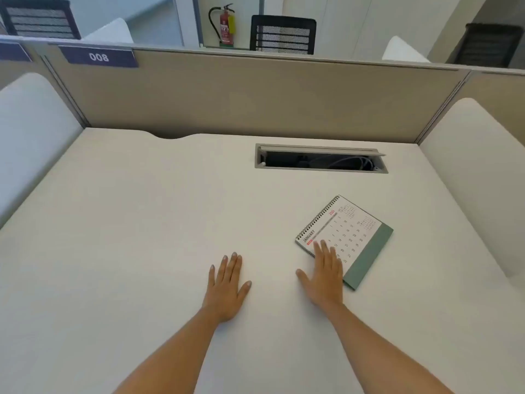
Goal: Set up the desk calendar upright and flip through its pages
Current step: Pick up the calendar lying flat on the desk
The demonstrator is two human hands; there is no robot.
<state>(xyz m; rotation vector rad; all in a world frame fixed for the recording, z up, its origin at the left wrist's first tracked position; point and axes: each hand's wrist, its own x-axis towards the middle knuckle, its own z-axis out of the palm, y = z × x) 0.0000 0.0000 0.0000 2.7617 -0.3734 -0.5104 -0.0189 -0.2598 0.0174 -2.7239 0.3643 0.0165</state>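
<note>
The desk calendar (pixel 348 240) lies flat on the counter (pixel 142 223), not yet stood up; its January page faces upward, the spiral binding runs along the edge farthest from the right hand's wrist, and a green strip of the base shows along the edge to the outside of that hand. The right hand (pixel 324 277) is spread wide and flat, palm down, holding nothing; its fingertips (pixel 322 245) overlap the near corner of the calendar, and they appear to rest on the page, though contact cannot be made certain from this view. The left hand (pixel 225 285) is likewise wide and flat on the bare counter, well to the inside of the right hand and apart from the calendar; it grips nothing.

By my reading the task stands at its very start: the approach to the calendar, before any lift. The next move calls for a proper hold (a flat palm will only slide the thing); the right hand's fingers would need to curl under an edge, probably the green one just beside it, while the left hand comes across to steady the other side. Then the base must be opened so that the calendar stands with the binding uppermost; only after that can the pages be turned over the spiral. A cable hatch (pixel 321 160) sits open beyond both hands, well clear of the work.
</note>
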